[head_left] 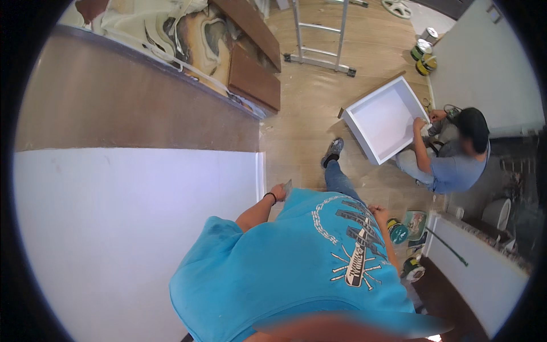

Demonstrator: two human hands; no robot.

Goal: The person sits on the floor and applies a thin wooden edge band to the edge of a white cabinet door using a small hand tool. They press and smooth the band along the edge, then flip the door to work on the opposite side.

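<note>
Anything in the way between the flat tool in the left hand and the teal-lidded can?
Yes: across this view, the turquoise shirt and then the right hand lie between the flat tool and the teal-lidded can; true depth is unclear.

We're standing somewhere under renovation — home or shop, I can't tell. An aluminium stepladder [319, 27] stands on the wood-look floor [288, 148], paint-style cans [425, 65] sit beside a white wall [490, 68] — and the left hand [278, 192] grips what looks like a scraper [288, 186].
</note>
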